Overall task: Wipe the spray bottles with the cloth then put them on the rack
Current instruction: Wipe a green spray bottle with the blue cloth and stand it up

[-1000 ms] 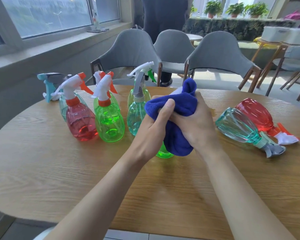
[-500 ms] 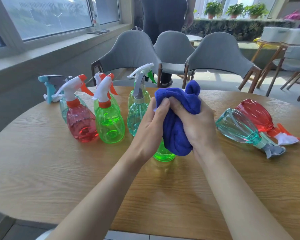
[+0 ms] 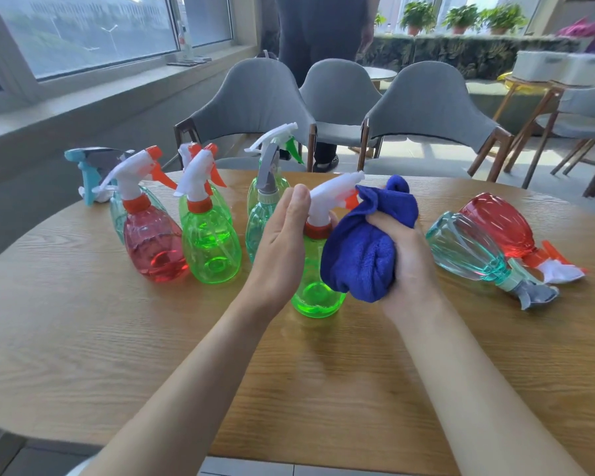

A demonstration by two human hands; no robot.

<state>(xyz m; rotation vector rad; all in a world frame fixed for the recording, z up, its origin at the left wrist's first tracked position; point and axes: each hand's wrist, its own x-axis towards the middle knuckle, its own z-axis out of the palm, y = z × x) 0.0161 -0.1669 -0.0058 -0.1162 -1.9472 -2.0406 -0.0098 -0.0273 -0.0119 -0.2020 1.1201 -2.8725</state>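
A green spray bottle (image 3: 315, 297) with a white head and orange collar stands upright mid-table. My left hand (image 3: 282, 242) wraps round its neck and shoulder from the left, thumb pointing up. My right hand (image 3: 406, 255) grips a bunched blue cloth (image 3: 361, 255) and presses it against the bottle's right side. To the left stand a red bottle (image 3: 152, 245), another green bottle (image 3: 210, 249) and a teal bottle (image 3: 260, 221), with more behind them. On the right, a teal bottle (image 3: 468, 249) and a red bottle (image 3: 502, 225) lie on their sides. No rack is in view.
The round wooden table (image 3: 289, 372) has bare surface in front of my arms. Grey chairs (image 3: 426, 108) stand along its far side, and a person (image 3: 320, 36) stands behind them. A window sill runs along the left wall.
The cloth has come off the top of the green bottle and moved down its right side, uncovering the white spray head. My left hand stays on the bottle's neck.
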